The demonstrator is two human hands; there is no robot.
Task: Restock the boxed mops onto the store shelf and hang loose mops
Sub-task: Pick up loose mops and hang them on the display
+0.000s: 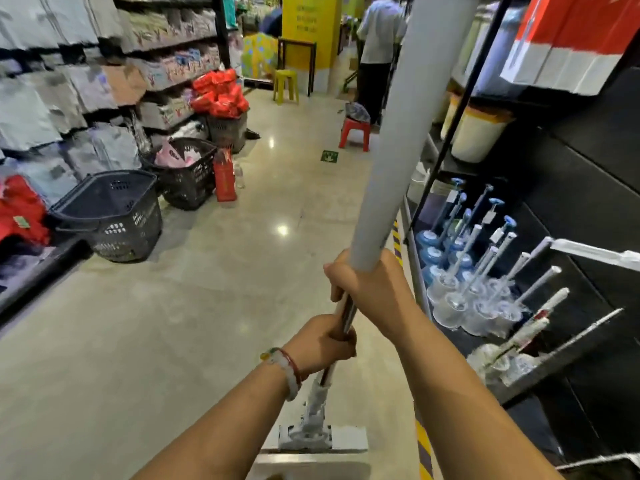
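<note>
Left hand (320, 344), right hand (367, 289) grip smooth cylindrical mop (405, 133) pole.

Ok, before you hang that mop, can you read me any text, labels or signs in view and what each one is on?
Nothing is legible.
Yellow pillar: pale lines of lettering, too blurred to read.
Green floor sticker: a white mark, too small to read.
Red pack beside the baskets: pale print, blurred.
Tags on the toilet brushes: too small.
Red and white boxes on the top shelf: no readable print.
</note>
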